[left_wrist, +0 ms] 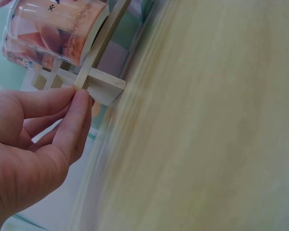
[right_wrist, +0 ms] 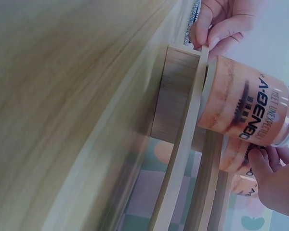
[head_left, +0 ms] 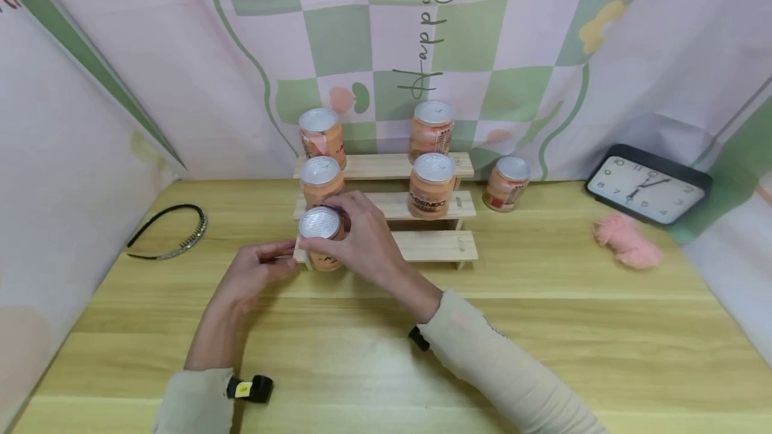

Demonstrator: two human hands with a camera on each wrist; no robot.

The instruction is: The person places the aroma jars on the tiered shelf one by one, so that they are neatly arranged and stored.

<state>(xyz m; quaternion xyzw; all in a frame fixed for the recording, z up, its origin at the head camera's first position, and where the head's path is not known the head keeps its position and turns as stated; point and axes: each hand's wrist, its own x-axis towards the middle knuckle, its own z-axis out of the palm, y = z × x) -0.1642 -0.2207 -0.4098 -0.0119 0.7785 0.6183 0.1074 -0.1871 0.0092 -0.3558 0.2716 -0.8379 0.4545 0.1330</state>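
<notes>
A three-step wooden display shelf (head_left: 435, 246) stands against the backdrop. My left hand (head_left: 252, 273) pinches the left end of its lowest step between thumb and fingertips; the left wrist view shows this pinch (left_wrist: 48, 120) up close. On that same step's left end sits an orange-labelled can (right_wrist: 245, 103) with a silver lid, held by my right hand (head_left: 369, 236) with thumb and fingers around its sides. Behind it, cans stand on the left of the middle step (head_left: 322, 176) and top step (head_left: 321, 129). Two more cans, middle (head_left: 431, 189) and top (head_left: 432, 129), stand toward the right.
Another can (head_left: 506, 186) stands on the table right of the shelf. Farther right are a black-framed clock (head_left: 648, 183) and a fluffy pink item (head_left: 627, 241). A black headband (head_left: 196, 236) lies at the left. A checked cloth (head_left: 404, 39) hangs behind.
</notes>
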